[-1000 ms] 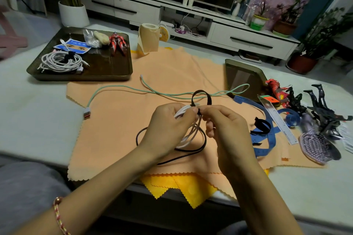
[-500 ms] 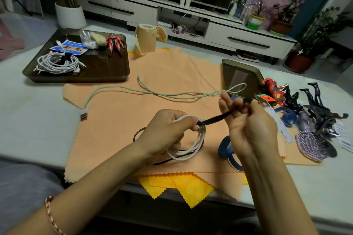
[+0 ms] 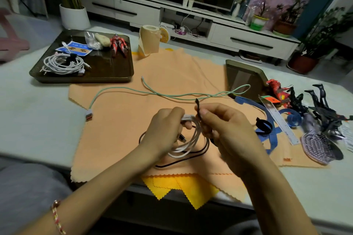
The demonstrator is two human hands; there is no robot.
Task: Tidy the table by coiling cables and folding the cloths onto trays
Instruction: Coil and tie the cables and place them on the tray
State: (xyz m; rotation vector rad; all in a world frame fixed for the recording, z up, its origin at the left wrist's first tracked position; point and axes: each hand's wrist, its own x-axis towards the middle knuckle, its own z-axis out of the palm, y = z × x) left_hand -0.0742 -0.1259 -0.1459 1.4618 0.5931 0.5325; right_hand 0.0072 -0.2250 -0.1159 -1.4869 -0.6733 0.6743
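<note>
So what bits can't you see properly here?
Head view only:
White cable: its top hidden inside the left hand.
Black strap: lower end hidden behind the right hand.
Dark toy figures at right: blurred, tangled.
Blue card on the tray: print too small.

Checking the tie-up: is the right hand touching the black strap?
Touching. The head view shows the right hand pinching the black strap beside the white cable coil.
</note>
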